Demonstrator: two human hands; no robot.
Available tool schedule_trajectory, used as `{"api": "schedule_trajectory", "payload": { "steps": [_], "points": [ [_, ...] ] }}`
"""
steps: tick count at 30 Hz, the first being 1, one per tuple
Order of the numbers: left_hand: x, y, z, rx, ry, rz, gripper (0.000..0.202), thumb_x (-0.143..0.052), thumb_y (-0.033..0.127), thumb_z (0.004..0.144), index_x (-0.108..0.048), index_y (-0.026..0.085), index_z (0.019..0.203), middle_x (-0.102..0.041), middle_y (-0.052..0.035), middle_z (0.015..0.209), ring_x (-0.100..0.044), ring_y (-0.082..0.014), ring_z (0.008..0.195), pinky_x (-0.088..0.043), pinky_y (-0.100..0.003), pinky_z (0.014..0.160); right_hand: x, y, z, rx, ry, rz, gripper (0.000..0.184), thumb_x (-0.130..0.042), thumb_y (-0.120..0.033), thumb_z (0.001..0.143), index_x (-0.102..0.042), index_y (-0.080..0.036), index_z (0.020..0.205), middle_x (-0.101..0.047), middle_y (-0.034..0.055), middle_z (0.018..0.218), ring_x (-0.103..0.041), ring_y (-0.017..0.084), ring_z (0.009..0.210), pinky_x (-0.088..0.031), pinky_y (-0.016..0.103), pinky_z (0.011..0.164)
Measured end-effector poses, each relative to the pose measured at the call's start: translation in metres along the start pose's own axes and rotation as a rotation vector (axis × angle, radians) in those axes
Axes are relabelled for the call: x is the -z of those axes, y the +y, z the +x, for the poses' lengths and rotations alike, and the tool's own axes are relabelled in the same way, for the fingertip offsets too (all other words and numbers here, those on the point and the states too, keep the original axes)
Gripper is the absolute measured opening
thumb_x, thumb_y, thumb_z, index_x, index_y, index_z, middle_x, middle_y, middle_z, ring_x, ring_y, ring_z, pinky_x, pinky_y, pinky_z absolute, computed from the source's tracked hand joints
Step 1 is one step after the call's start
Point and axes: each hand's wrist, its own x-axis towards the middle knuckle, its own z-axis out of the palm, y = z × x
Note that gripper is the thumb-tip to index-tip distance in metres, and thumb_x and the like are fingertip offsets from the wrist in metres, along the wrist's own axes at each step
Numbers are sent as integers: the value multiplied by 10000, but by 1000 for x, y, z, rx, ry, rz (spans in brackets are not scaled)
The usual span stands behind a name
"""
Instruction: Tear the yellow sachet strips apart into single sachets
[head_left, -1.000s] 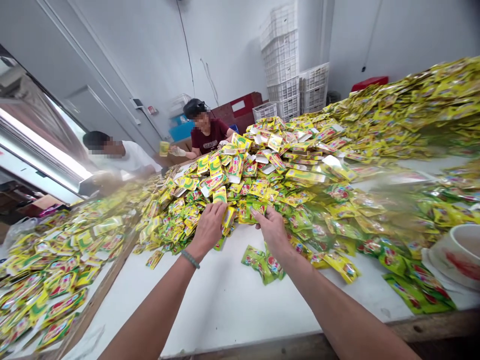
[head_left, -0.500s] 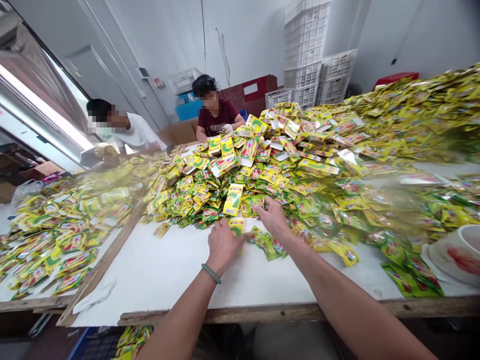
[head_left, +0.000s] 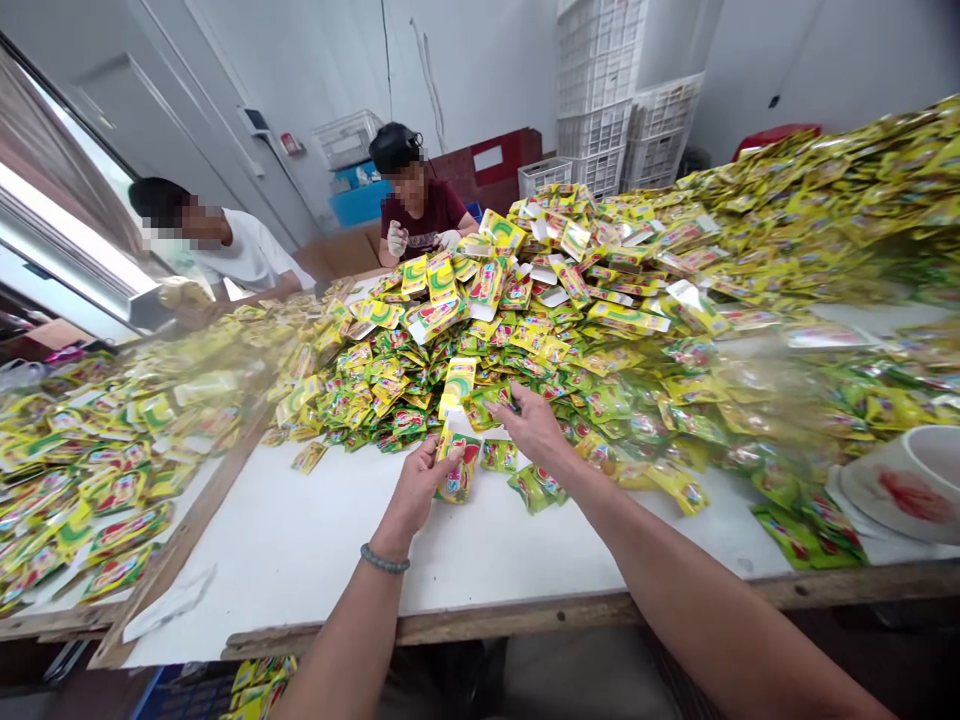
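Observation:
My left hand (head_left: 417, 484), with a beaded bracelet at the wrist, grips a small yellow, green and red carton (head_left: 460, 476) between thumb and fingers. The carton's white end flap points away from me. My right hand (head_left: 534, 428) pinches a small green and yellow sachet (head_left: 489, 404) just above and to the right of the carton. Beyond both hands rises a heap of sachets (head_left: 405, 375), with small cartons (head_left: 495, 285) on top. Another yellow carton (head_left: 459, 382) lies at the heap's near edge. Loose green sachets (head_left: 537, 488) rest on the white table beside my right hand.
A wooden strip (head_left: 187, 535) divides off more cartons (head_left: 124, 490) at left. A white mug (head_left: 900, 485) stands at right. A larger heap of packets (head_left: 847, 210) fills the back right. Two people sit across the table, near stacked white crates (head_left: 600, 100).
My left hand has moved slightly left and towards me, lifting a carton whose red front now shows. My right hand stays near the heap's edge, now with a sachet raised in its fingers.

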Motion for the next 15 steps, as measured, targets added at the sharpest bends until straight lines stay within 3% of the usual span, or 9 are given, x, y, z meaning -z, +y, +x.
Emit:
{"api": "schedule_trajectory", "payload": {
  "steps": [4, 9, 12, 15],
  "points": [
    [-2, -3, -1, -78, -52, 71, 398, -763, 407, 715, -657, 167, 1015, -717, -42, 919, -658, -161, 808, -501, -270, 764, 5, -3, 0, 36, -133, -120, 221, -561, -407, 799, -538, -198, 731, -536, -30, 651, -432, 134, 635, -336, 244, 602],
    [3, -8, -1, -61, -100, 113, 363, -735, 414, 749, -671, 168, 1008, -709, -41, 907, -654, -159, 813, -508, -267, 757, 9, 2, 2, 119, -319, -197, 113, -610, -306, 777, -635, -195, 774, -626, 8, 790, -524, 159, 753, -370, 251, 689],
    [2, -9, -1, -44, -130, 131, 392, -733, 400, 756, -666, 162, 1060, -714, -57, 940, -660, -167, 842, -510, -273, 778, 5, 5, 1, 154, -351, -192, 110, -651, -305, 749, -649, -199, 721, -627, -1, 767, -535, 157, 744, -371, 244, 680],
    [-3, -5, -2, -36, -103, 106, 418, -759, 393, 727, -659, 159, 1059, -720, -55, 945, -669, -166, 806, -517, -269, 746, 0, 3, -3, 96, -284, -153, 155, -680, -330, 733, -678, -226, 847, -642, -24, 753, -541, 151, 712, -375, 240, 652]
  ]
}}
